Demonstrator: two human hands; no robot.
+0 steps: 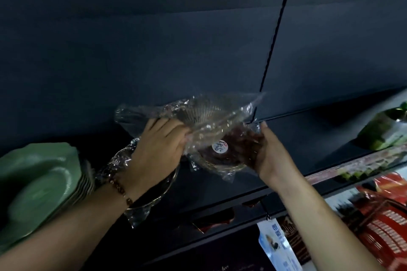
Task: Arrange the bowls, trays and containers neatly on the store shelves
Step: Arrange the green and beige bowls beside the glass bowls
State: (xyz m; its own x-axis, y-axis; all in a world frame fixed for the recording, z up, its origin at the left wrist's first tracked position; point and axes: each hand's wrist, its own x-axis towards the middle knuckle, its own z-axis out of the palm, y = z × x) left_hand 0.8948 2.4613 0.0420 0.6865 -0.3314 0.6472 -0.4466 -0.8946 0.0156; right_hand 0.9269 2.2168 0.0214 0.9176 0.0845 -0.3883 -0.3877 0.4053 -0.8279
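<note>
Bowl: ribbed clear glass, plastic-wrapped, white sticker; left hand and right hand fingers clamped on it. Green plates: stacked far left on shelf

You're looking up at a dark blue-grey back panel in dim light, a thin black cord running down across it to the dark shelf, whose front edge slants down towards a lower level of red packaging at right.
</note>
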